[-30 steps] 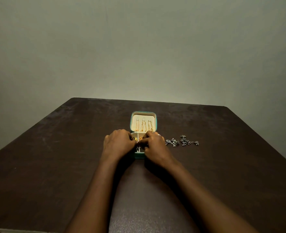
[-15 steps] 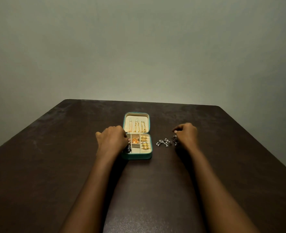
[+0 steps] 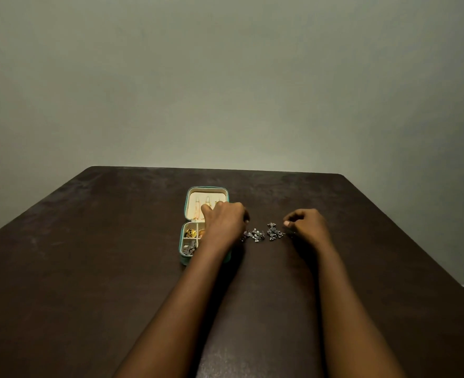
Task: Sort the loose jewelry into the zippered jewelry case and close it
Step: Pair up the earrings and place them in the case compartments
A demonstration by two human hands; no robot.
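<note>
Curled fingers [image 3: 297, 215] of the right hand [image 3: 308, 226] meet the thumb just beside the loose silver jewelry [image 3: 263, 235] on the table [image 3: 89, 268]; whether they pinch a piece is unclear. Over the open case [image 3: 207, 189] hangs the left hand [image 3: 225, 222], fingertips curled under and hidden, grip unclear.

Dark brown table [image 3: 94, 282], open teal jewelry case [image 3: 209, 194] near its middle, loose silver jewelry [image 3: 273, 232] just beside it.
</note>
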